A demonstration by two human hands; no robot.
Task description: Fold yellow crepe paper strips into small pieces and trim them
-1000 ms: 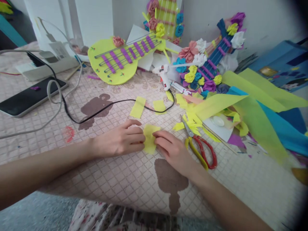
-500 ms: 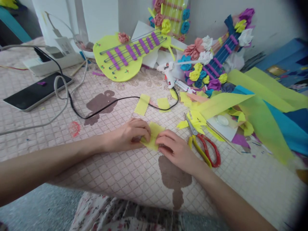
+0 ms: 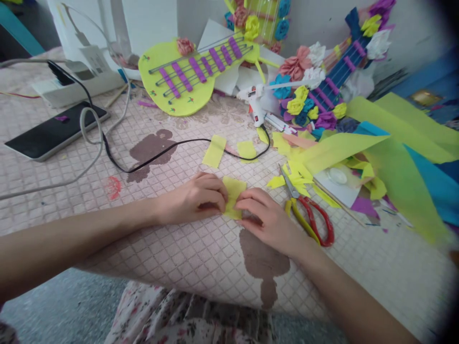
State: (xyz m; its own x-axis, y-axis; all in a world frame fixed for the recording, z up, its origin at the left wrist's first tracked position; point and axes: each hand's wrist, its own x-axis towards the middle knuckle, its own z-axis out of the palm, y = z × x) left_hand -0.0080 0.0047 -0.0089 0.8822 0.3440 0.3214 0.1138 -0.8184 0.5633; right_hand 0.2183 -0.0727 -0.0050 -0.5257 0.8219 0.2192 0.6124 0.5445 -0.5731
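Note:
Between my hands, low over the patterned tablecloth, is a small piece of yellow crepe paper (image 3: 234, 191). My left hand (image 3: 204, 196) pinches its left edge, fingers curled with the fingertips partly hidden. My right hand (image 3: 263, 217) grips the right edge between thumb and fingers. Just beyond lie two more yellow paper pieces, a longer strip (image 3: 214, 151) and a squarer one (image 3: 247, 150) under the black cord. Scissors (image 3: 304, 208) with red and yellow handles rest to the right of my right hand, blades pointing away.
A white glue gun (image 3: 256, 105) stands behind, its black cord (image 3: 158, 160) crossing the table. Yellow and blue paper sheets (image 3: 401, 191) and scraps spread at right. Paper guitars, one yellow (image 3: 179, 95) and one blue (image 3: 328, 95), stand at the back. A phone (image 3: 57, 129) lies left.
The view has shifted slightly. My left fingers have slid further over the yellow paper's left edge, covering the part that showed below them. Both hands still hold it.

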